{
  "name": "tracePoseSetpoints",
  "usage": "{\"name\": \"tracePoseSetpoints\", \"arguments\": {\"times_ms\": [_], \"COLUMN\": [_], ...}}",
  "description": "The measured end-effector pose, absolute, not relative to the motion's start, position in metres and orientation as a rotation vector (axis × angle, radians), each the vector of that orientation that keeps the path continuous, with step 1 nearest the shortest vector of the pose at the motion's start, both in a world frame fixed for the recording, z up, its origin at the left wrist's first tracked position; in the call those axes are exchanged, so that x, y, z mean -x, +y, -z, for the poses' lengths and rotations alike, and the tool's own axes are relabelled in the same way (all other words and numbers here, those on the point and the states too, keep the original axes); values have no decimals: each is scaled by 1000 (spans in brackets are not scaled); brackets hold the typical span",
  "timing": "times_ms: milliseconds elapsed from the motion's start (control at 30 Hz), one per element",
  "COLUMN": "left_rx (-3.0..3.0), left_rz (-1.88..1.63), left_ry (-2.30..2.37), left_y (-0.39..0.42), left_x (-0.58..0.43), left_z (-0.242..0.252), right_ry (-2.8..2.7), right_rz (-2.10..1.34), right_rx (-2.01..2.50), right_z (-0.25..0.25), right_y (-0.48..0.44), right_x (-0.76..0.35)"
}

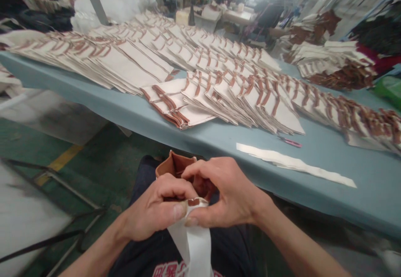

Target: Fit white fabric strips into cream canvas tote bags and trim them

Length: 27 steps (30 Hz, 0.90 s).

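Note:
Over my lap, both hands work close together on a white strip and a brown piece with an open, box-like fold. My left hand pinches the strip's upper end from the left, thumb on top. From the right, my right hand pinches the same end, its thumb on the white surface and its fingers curled over the brown piece. A small brown patch shows between the hands. The strip hangs down toward my dark shirt. Much of the brown piece is hidden behind my fingers.
A blue-covered table stands ahead, bearing rows of overlapping cream pieces with brown trim. Near its front edge lie loose white strips and a small pink tool. A metal-framed stand is at left; a green container sits far right.

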<state>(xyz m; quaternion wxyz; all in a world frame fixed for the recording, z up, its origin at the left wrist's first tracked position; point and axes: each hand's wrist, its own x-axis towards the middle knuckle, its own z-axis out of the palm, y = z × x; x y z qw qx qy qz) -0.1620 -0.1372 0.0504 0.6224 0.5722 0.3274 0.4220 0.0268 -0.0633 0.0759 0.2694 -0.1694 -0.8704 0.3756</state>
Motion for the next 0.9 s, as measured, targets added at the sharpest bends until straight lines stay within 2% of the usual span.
{"name": "tracePoseSetpoints", "arguments": {"times_ms": [200, 467, 900], "left_rx": [-1461, -1683, -1892], "left_rz": [-1020, -922, -848], "left_ry": [810, 1049, 1179], "left_y": [-133, -136, -141], "left_x": [164, 174, 177], "left_z": [-49, -60, -65], "right_ry": [-2608, -2582, -2670], "right_rz": [-923, -1034, -1233], "right_rx": [647, 611, 722], "right_z": [-87, -81, -83], "right_y": [-67, -68, -67], "right_x": [-31, -28, -31]}}
